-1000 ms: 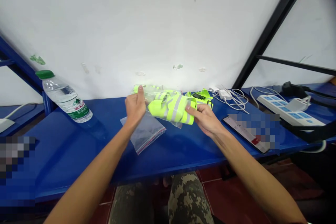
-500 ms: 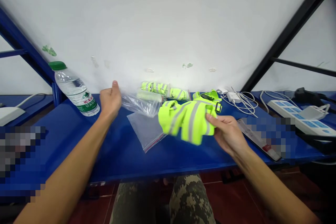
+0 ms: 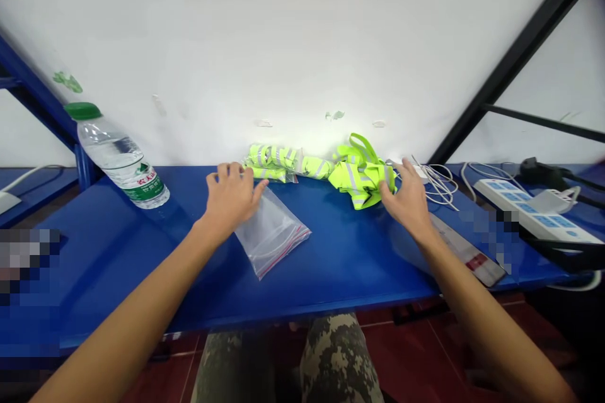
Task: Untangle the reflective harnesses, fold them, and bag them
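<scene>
Neither hand is closing on anything: the left hand (image 3: pixel 231 198) is lying spread and palm down on the blue steel shelf (image 3: pixel 331 271), and the right hand (image 3: pixel 409 201) is spread as well, its fingertips (image 3: pixel 385 192) pressing lightly against the near right side of a crumpled neon-yellow hi-vis vest (image 3: pixel 362 176). That vest is lying far right of centre, directly ahead of the right hand and well apart from the left, with a strap loop standing up at its far side. Left of it, a bagged roll of reflective vest (image 3: pixel 271 156) is stretching left to right along the wall, its long axis running across the person and its left end just beyond the left hand's fingertips. A clear zip-seal bag (image 3: pixel 271 233) is lying flat and slanted just right of the left hand, its red seal along the near right edge; the left thumb is almost at its top corner, though I cannot tell whether they are touching. White charger cables (image 3: pixel 437 181) are trailing just right of the right hand, and a water bottle (image 3: pixel 120 160) is lying well off to the left.
</scene>
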Motion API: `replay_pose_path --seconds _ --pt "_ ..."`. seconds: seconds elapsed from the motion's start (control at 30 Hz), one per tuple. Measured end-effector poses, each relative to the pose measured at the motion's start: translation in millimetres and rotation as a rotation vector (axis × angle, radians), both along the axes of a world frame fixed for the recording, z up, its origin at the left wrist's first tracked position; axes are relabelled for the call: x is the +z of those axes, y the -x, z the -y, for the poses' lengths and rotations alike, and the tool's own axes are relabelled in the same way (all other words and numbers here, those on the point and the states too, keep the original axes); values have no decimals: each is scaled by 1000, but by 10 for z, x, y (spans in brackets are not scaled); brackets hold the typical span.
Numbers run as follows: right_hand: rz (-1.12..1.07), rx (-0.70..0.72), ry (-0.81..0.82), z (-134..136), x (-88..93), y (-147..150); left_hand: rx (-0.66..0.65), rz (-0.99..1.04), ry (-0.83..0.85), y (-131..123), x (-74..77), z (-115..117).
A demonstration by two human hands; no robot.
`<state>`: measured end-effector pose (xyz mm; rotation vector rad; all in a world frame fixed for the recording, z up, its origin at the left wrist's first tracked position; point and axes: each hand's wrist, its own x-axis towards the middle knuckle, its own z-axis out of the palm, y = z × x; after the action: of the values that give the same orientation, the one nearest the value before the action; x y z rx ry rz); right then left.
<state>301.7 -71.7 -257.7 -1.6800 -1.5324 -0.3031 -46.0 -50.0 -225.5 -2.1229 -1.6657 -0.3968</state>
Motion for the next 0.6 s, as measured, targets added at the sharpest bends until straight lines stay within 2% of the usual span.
replay_pose_path --seconds 0.1,0.17,0.23,0.3,0.37,0.5,0.53,0.6 --pt "349 131 6 -44 74 236 -215 -124 161 -175 -132 72" --pt "519 214 135 -155 119 349 -351 -86 302 -235 -255 55" --pt "597 227 297 -287 130 385 -432 9 392 -236 -362 12" --pt "608 186 427 -384 142 365 -429 72 432 -193 -416 -27" --pt "603 139 504 -421 192 346 -341 43 411 -139 -404 -50" --pt "599 112 398 -463 373 468 -180 -71 145 -119 -247 -49" --pt "566 126 375 -507 409 528 -170 -46 87 -136 -209 -41" --pt "406 144 446 -659 449 650 -195 69 73 -175 -170 -13"
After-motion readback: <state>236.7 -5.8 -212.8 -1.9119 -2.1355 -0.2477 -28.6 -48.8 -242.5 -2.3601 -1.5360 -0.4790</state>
